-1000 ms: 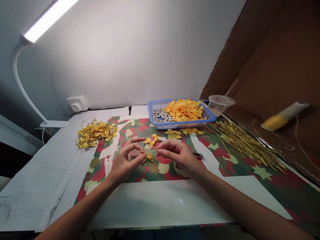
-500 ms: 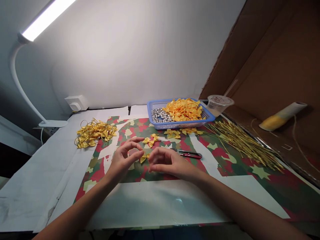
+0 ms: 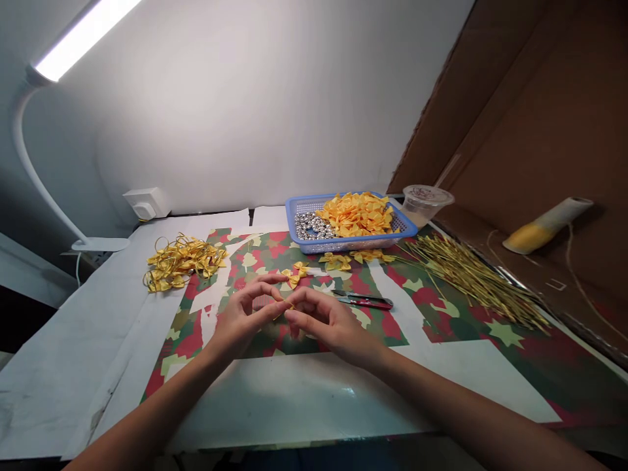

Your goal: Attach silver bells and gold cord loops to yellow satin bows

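Note:
My left hand (image 3: pixel 248 314) and my right hand (image 3: pixel 328 320) meet over the patterned sheet, thumbs and forefingers pinched together. Between the fingertips shows a sliver of a small yellow ribbon bow (image 3: pixel 292 306); the fingers hide most of it. Just beyond the hands lies another yellow ribbon piece (image 3: pixel 294 275) with several pointed loops. A pair of thread snips (image 3: pixel 366 300) with red handles rests right of my right hand.
Behind stands a blue basket (image 3: pixel 350 244) of silver beads and yellow ribbon pieces. Looped gold bows (image 3: pixel 184 263) are heaped at left, gold stems (image 3: pixel 478 281) at right. A plastic cup (image 3: pixel 424 204), a desk lamp (image 3: pixel 27 150) and a cardboard wall (image 3: pixel 530 118) surround the work.
My hands have come together. The small yellow bow that showed between them is now pinched and mostly covered by the fingers. The view has shifted slightly.

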### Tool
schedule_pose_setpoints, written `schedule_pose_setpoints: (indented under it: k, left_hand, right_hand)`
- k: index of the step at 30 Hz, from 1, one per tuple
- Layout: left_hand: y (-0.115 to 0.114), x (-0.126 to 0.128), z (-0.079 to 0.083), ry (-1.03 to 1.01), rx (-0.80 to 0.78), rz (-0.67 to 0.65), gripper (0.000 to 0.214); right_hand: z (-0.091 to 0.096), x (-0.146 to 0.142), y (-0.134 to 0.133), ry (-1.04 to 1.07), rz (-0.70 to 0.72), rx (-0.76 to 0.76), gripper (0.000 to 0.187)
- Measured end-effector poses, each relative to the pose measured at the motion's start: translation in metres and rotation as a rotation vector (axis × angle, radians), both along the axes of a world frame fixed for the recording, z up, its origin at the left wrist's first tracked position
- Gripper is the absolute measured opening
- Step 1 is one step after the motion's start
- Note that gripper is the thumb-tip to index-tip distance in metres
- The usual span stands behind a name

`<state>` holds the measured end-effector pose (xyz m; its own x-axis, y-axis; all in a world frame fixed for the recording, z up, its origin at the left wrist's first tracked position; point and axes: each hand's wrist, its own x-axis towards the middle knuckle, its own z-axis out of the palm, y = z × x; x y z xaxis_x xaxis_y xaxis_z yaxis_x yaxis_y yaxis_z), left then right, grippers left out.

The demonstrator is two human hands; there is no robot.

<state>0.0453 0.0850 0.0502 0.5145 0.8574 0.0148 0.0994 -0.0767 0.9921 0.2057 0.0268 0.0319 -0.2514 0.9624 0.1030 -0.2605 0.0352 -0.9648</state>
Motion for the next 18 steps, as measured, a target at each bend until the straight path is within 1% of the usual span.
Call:
schedule_pose_setpoints:
  k: [8,14,18]
  left_hand:
    - [0.0006,-0.0016,-0.0004,0.007,0.021,-0.014,0.021]
    - [-0.0009,0.0002,0.0017,0.044,0.027,-0.008,0.020]
    - [-0.0007,-0.0002,0.0014,0.064,0.066,-0.004,0.018]
  right_hand:
    - [0.0007,0.0000,0.0006,-0.002,-0.009,0.022,0.026]
    - [0.0009,0.0002,0.0014,-0.002,-0.068,0.018,0.027]
    - [0.0024,0.0010,0.0005,-0.062,-0.098,0.002,0.031]
